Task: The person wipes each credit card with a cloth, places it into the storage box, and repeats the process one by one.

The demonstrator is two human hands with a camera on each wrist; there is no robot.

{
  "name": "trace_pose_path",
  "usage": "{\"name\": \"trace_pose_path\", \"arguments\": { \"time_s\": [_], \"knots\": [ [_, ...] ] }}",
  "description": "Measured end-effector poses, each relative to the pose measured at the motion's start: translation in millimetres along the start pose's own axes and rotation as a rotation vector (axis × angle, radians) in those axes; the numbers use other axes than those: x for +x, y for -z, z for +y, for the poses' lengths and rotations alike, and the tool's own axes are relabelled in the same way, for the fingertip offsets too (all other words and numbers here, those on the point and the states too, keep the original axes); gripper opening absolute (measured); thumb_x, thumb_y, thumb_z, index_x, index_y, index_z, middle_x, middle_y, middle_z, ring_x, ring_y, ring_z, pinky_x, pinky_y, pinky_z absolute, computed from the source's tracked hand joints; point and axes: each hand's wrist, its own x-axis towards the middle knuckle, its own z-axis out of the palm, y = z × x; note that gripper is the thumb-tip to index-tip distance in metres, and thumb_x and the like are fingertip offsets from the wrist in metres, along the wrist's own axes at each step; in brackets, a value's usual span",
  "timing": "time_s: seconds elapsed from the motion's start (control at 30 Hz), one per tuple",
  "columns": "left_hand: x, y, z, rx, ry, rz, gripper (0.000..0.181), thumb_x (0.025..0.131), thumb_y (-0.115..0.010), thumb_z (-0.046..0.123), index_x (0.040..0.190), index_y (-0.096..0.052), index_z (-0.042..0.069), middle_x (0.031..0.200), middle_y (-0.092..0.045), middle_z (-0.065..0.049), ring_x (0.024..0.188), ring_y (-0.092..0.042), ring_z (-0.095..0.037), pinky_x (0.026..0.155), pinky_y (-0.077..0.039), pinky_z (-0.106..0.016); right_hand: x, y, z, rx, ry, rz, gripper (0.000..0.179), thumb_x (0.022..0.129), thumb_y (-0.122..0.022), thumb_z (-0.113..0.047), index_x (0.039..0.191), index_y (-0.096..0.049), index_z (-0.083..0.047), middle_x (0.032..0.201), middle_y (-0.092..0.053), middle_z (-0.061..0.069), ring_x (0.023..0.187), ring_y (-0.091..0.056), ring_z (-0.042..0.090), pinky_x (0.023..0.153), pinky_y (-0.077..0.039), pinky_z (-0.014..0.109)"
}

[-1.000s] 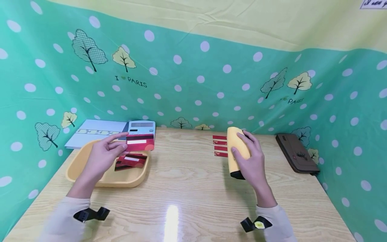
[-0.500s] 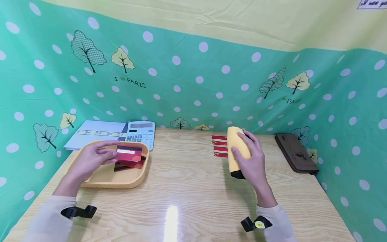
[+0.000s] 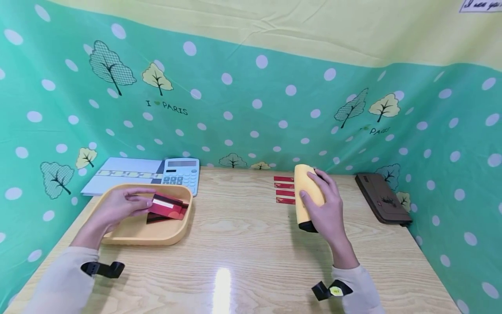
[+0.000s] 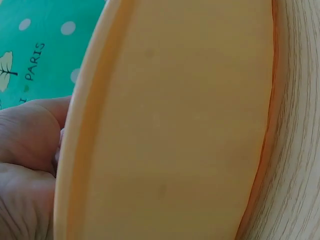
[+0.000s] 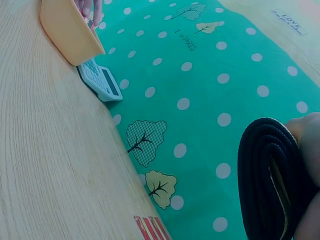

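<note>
My left hand (image 3: 117,205) reaches over the rim of a pale-orange tray (image 3: 172,239). Between thumb and fingers it pinches a red card (image 3: 164,208) with a black stripe and a white strip, low over other red cards (image 3: 157,218) inside. In the left wrist view the tray's outer wall (image 4: 180,125) hides the fingers, leaving part of the hand (image 4: 27,165) visible. My right hand (image 3: 326,209) grips a yellow folded wallet (image 3: 305,192) upright, its lower end black. From the right wrist, dark layered edges of the wallet (image 5: 265,175) show beside the fingers.
Several red strips (image 3: 284,195) lie on the wooden table (image 3: 235,235), left of the wallet. A light-blue calculator (image 3: 188,171) and a folder (image 3: 117,168) sit behind the tray. At the right edge lies a brown zip case (image 3: 382,198). Polka-dot cloth (image 3: 251,91) surrounds the table.
My left hand has moved left and down with the red card, from above the tray's right side into the tray, where the card now overlaps the others. The right hand has stayed put.
</note>
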Motion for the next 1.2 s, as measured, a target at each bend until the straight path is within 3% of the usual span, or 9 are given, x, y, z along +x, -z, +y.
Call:
{"name": "trace_pose_path", "arguments": {
  "time_s": [0.13,0.3,0.43,0.6,0.77,0.87,0.93,1.07,1.2],
  "knots": [
    [2.4,2.2,-2.1,0.041,-0.011,0.013,0.064,0.096,-0.074,0.015,0.150,-0.046,-0.005,0.122,-0.076,-0.013,0.095,-0.074,0.000,0.092,-0.064,-0.028,0.0,0,0,0.000,0.003,0.001,0.050,0.094,-0.075,-0.014,0.142,-0.064,-0.024,0.157,-0.047,0.003,0.110,-0.060,0.026,0.076,-0.049,0.016],
    [3.2,3.8,-3.9,0.147,-0.017,0.037,0.068,0.093,-0.079,0.028,0.148,-0.052,0.000,0.113,-0.080,-0.002,0.093,-0.070,0.006,0.083,-0.059,-0.012,0.4,0,1,-0.011,-0.007,0.000,0.050,0.094,-0.075,-0.014,0.142,-0.063,-0.023,0.157,-0.047,0.003,0.110,-0.059,0.026,0.076,-0.049,0.018],
    [3.5,3.8,-4.8,0.161,-0.027,0.044,0.066,0.092,-0.079,0.026,0.147,-0.054,0.000,0.109,-0.080,0.003,0.093,-0.071,0.004,0.082,-0.056,-0.009,1.1,1,1,-0.020,-0.018,0.005,0.050,0.094,-0.075,-0.014,0.142,-0.063,-0.024,0.157,-0.047,0.002,0.111,-0.058,0.025,0.076,-0.049,0.018],
    [3.0,3.3,-4.2,0.169,-0.042,0.053,0.060,0.094,-0.076,0.020,0.146,-0.054,-0.001,0.115,-0.079,-0.005,0.097,-0.072,-0.002,0.083,-0.056,-0.009,1.9,3,3,-0.022,-0.018,0.013,0.050,0.094,-0.075,-0.014,0.142,-0.064,-0.024,0.157,-0.047,0.002,0.113,-0.058,0.025,0.076,-0.048,0.016],
    [2.3,-1.6,2.5,0.215,-0.049,0.068,0.059,0.097,-0.074,0.031,0.146,-0.056,0.002,0.131,-0.072,-0.015,0.099,-0.071,-0.001,0.089,-0.057,-0.016,3.0,7,4,-0.016,-0.015,0.028,0.050,0.094,-0.075,-0.014,0.142,-0.064,-0.024,0.156,-0.048,0.001,0.116,-0.058,0.024,0.076,-0.047,0.014],
    [1.6,-11.1,14.8,0.242,-0.070,0.063,0.056,0.098,-0.071,0.036,0.145,-0.058,0.008,0.137,-0.068,-0.017,0.104,-0.071,-0.004,0.098,-0.059,-0.025,4.0,10,5,-0.017,-0.020,0.037,0.050,0.094,-0.075,-0.015,0.142,-0.064,-0.024,0.157,-0.048,0.001,0.116,-0.057,0.024,0.076,-0.046,0.014],
    [2.1,-20.7,25.6,0.220,-0.120,0.056,0.052,0.099,-0.071,0.033,0.142,-0.060,0.006,0.136,-0.068,-0.019,0.104,-0.072,-0.005,0.099,-0.060,-0.028,4.7,12,6,-0.022,-0.026,0.043,0.050,0.094,-0.075,-0.015,0.142,-0.064,-0.024,0.157,-0.047,0.001,0.117,-0.056,0.024,0.077,-0.045,0.015],
    [3.2,-46.4,51.4,0.130,-0.220,0.036,0.045,0.097,-0.074,0.022,0.136,-0.064,0.002,0.130,-0.070,-0.024,0.100,-0.073,-0.003,0.088,-0.062,-0.019,6.5,17,10,-0.021,-0.034,0.059,0.050,0.095,-0.075,-0.016,0.143,-0.063,-0.025,0.157,-0.047,-0.001,0.122,-0.054,0.024,0.081,-0.045,0.018],
    [7.3,-76.9,77.1,0.096,-0.267,0.011,0.042,0.094,-0.077,0.020,0.132,-0.067,0.004,0.126,-0.072,-0.022,0.101,-0.073,-0.006,0.087,-0.064,-0.023,8.7,23,11,-0.023,-0.047,0.076,0.051,0.095,-0.074,-0.015,0.143,-0.062,-0.025,0.157,-0.047,-0.001,0.124,-0.053,0.024,0.085,-0.044,0.021]
  ]
}}
